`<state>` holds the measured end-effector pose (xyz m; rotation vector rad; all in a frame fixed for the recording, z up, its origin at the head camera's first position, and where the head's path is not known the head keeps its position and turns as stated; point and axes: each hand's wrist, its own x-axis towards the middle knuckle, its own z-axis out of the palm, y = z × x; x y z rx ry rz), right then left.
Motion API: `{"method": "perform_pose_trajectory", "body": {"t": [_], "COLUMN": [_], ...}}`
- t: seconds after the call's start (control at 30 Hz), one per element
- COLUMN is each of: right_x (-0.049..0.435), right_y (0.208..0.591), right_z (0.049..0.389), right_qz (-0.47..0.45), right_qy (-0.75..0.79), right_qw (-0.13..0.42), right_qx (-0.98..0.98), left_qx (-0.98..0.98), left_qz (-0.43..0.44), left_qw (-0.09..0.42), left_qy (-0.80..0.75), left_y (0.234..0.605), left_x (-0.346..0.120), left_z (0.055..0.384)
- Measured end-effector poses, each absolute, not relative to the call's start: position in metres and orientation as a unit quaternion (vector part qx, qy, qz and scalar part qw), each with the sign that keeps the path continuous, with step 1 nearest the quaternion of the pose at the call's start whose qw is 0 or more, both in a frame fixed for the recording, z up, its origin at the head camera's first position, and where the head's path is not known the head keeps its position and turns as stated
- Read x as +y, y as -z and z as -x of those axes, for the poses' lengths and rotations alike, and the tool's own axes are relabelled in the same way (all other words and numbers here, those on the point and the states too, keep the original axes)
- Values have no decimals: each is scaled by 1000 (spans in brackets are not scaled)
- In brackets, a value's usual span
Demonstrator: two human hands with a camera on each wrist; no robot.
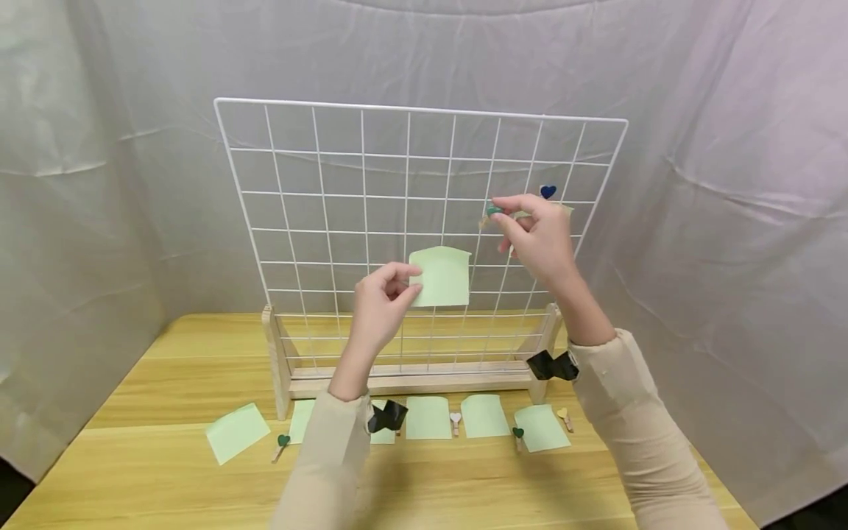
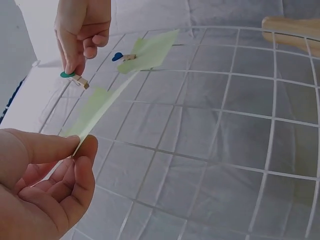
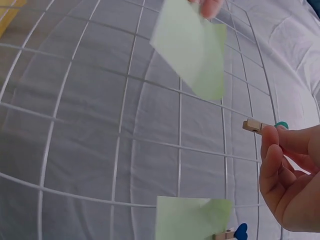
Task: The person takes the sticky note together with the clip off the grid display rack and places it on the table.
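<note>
Between thumb and forefinger, my left hand (image 1: 379, 305) pinches the left edge of a pale green sticky note (image 1: 442, 278), held up in front of the white wire grid (image 1: 384, 156). My right hand (image 1: 539, 239) is higher and to the right, pinching a small wooden clothespin (image 3: 254, 126) with a green top; its wooden end points away from the fingers. Behind the right hand, another green note (image 3: 190, 220) hangs on the grid under a clothespin with a blue heart (image 1: 548, 191). The left wrist view shows the pinched note nearly edge-on.
The grid stands in a wooden base (image 1: 411, 381) on the wood table (image 1: 165, 456). Along the front lie several green notes (image 1: 237, 434) and heart clothespins, among them a green one (image 1: 283, 442), a white one (image 1: 455, 421) and a yellow one (image 1: 564, 418). Grey cloth (image 1: 165, 66) hangs behind.
</note>
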<state>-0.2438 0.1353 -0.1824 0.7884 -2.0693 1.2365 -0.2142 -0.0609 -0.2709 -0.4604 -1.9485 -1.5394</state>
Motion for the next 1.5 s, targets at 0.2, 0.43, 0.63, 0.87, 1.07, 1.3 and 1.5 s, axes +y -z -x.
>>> {"method": "perform_pose_trajectory", "body": {"t": [0.2, 0.43, 0.63, 0.87, 1.07, 1.3, 1.5], "right_x": [138, 139, 141, 142, 141, 138, 134], "right_y": [197, 211, 221, 234, 246, 261, 279], "right_z": [243, 237, 233, 228, 225, 223, 221], "right_qz": [-294, -305, -305, -297, -284, -285, -287], "right_qy": [-488, -498, -517, -528, -544, -560, -578], "right_qw": [280, 273, 260, 260, 240, 229, 203], "right_qx": [-773, -765, -756, -752, -752, -743, -737], "left_qx": [-732, -734, -736, -740, -738, -745, -760], "left_qz": [173, 170, 163, 147, 138, 127, 123], "left_qw": [302, 303, 297, 278, 273, 267, 241], "left_qy": [585, 584, 586, 594, 601, 597, 591], "left_y": [284, 292, 301, 311, 319, 326, 333], "left_x": [-65, -71, -73, -75, -78, -81, -83], "left_z": [208, 200, 194, 186, 181, 174, 170]}}
